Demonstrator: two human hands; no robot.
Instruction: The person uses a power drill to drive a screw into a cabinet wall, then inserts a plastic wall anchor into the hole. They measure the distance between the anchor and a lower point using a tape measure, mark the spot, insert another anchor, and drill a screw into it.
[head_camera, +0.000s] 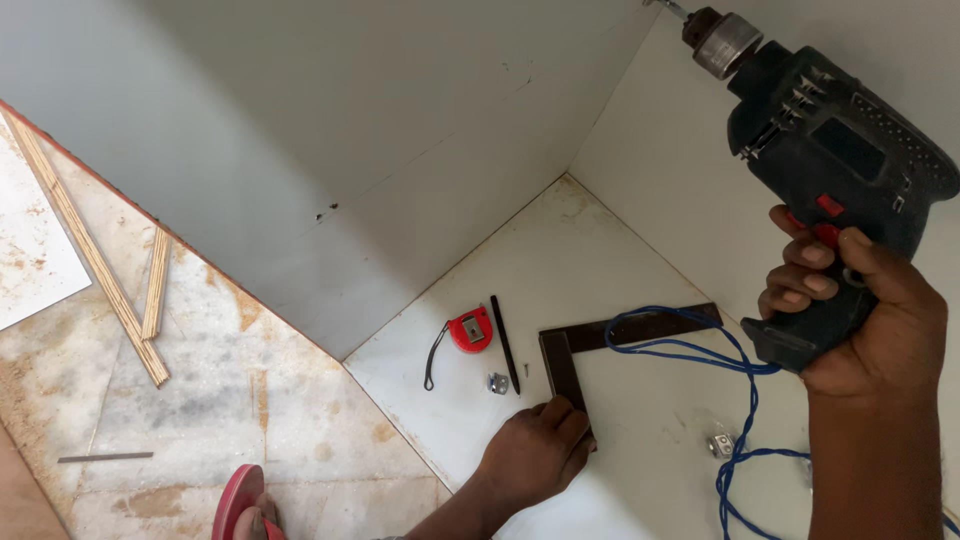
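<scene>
Right hand (870, 320) grips a dark corded drill (835, 160), bit raised at the white side panel (660, 150) (tip at frame edge). Left hand (535, 450) presses flat on a dark try square (575, 350) on the bottom board (560, 260), near a red tape measure (470, 330) and pencil (505, 343).

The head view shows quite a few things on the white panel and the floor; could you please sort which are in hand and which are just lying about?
In hand:
- drill, gripped by the right hand
- blue cord
- dark try square, under the left hand

Lying about:
- red tape measure
- black pencil
- small metal brackets
- wood strips on the floor
</scene>
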